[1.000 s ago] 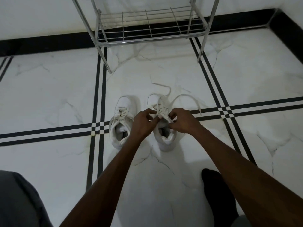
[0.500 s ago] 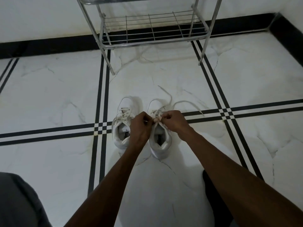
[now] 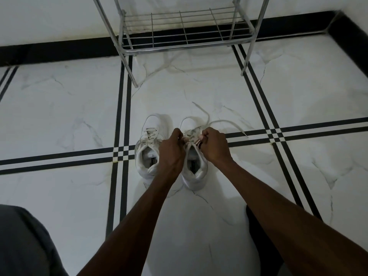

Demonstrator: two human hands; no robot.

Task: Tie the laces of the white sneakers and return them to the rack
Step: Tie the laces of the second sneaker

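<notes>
Two white sneakers stand side by side on the tiled floor, toes pointing away from me. The left sneaker (image 3: 148, 148) has its laces lying loose across the tongue. Over the right sneaker (image 3: 196, 172) both hands pinch its laces near the top eyelets. My left hand (image 3: 171, 151) grips one lace and my right hand (image 3: 214, 146) grips the other. Two loose lace ends (image 3: 229, 123) trail out past the toe onto the floor. The metal wire rack (image 3: 185, 29) stands against the wall beyond the shoes, its lowest shelf bare.
White marble floor tiles (image 3: 59, 116) with black double stripes surround the shoes. A black skirting (image 3: 59, 50) runs along the wall. My grey-clad knee (image 3: 23, 246) is at the lower left and a dark foot (image 3: 256, 232) lies under my right forearm.
Both hands have shifted slightly forward along the right sneaker's laces, closer to the toe. The view has tilted so the rack appears lower and nearer.
</notes>
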